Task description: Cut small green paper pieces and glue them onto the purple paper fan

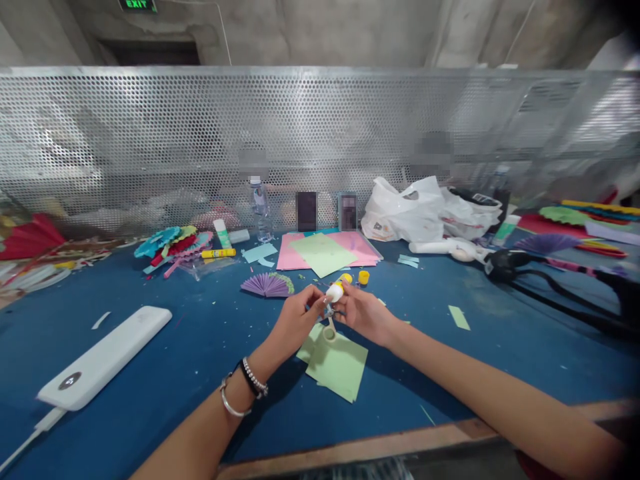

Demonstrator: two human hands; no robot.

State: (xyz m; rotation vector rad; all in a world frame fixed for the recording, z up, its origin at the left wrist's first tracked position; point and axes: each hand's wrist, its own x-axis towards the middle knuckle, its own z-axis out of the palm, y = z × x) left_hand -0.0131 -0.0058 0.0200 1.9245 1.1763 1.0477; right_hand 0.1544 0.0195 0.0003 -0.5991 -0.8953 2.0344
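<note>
Between my two hands is a yellow and white glue stick [335, 291]. The closed fingers of my left hand [301, 313] pinch at its white end, and my right hand [367, 309] is closed around its yellow part. Small scissors [329, 331] with a pale handle hang just below the fingers; which hand carries them I cannot tell. Under them lie light green paper squares [343, 367]. A yellow cap [363, 277] stands beyond my right hand. Beyond my left hand rests a folded purple paper fan [267, 285] with a green edge.
Pink and green sheets [325, 253] lie ahead, before a perforated metal screen [320, 127]. A water bottle [260, 210] and paper flowers [175, 248] are at back left, a white power bank [107, 357] nearer. White plastic bags [403, 210] and a black strap [545, 277] occupy the right.
</note>
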